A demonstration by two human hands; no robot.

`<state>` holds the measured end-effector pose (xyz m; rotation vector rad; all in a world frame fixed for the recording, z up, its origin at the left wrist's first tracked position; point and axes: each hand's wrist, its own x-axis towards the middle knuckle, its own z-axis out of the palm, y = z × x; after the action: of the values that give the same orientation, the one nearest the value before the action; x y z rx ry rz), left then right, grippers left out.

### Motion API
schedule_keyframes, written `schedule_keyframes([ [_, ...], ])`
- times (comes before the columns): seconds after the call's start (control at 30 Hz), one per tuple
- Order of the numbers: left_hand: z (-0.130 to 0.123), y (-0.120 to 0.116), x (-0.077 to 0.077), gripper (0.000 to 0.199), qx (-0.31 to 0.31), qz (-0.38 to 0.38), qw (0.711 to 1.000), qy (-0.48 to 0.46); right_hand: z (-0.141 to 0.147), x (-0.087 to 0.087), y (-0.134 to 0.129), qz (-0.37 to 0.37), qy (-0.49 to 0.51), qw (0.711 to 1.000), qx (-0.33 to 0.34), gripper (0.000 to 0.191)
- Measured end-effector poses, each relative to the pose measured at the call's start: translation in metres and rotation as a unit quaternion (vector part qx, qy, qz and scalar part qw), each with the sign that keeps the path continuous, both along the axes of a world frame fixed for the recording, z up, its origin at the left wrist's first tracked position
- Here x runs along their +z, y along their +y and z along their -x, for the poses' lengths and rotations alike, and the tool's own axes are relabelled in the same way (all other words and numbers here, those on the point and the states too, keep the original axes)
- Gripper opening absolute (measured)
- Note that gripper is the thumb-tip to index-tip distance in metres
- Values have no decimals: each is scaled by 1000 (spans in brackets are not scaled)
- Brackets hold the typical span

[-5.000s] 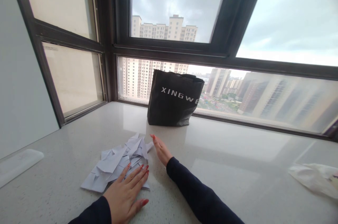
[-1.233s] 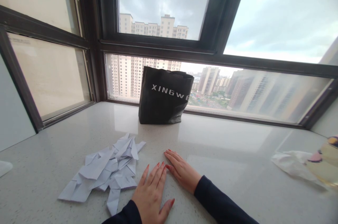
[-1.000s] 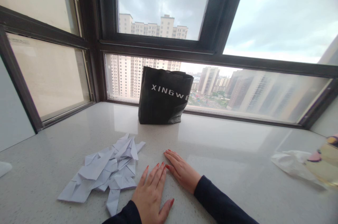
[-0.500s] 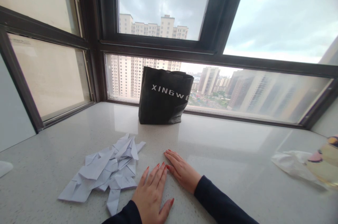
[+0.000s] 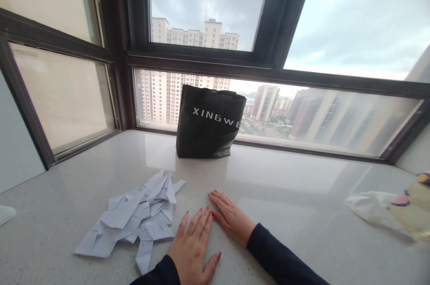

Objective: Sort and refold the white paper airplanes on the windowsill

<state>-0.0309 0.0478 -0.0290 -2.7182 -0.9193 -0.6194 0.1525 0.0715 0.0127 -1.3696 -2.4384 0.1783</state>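
My left hand (image 5: pixel 194 247) lies flat on the speckled white sill (image 5: pixel 285 231), fingers spread, holding nothing. Just right of it and a little farther off, my right hand (image 5: pixel 232 217) rests palm down with its fingers stretched out, also holding nothing. The fingertips of the left hand come close to the right thumb; whether they touch is hard to tell. Beside my left hand, on its left, is a loose pile of folded white papers (image 5: pixel 134 218). Beyond the hands a black bag (image 5: pixel 210 135) with white lettering stands upright near the window.
Dark window frames (image 5: pixel 201 63) run along the back and left of the sill. At the right edge lies a crumpled white wrapping (image 5: pixel 372 206) beside a yellow and pink item (image 5: pixel 413 209). A small white object (image 5: pixel 6 213) is at the left edge.
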Motion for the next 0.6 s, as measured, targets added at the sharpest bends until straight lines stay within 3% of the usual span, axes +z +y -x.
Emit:
schedule_keyframes([
  [0.3,-3,-2,-1,61,20,12,1000,-13,-1,-1,0,2,-3,1000,3,44],
  [0.47,-1,-2,0,61,-6,4,1000,-6,-1,-3,1,-9,12,1000,0,43],
  [0.6,-5,-7,5,60,31,14,999,-17,-1,-2,1,-7,8,1000,0,44],
])
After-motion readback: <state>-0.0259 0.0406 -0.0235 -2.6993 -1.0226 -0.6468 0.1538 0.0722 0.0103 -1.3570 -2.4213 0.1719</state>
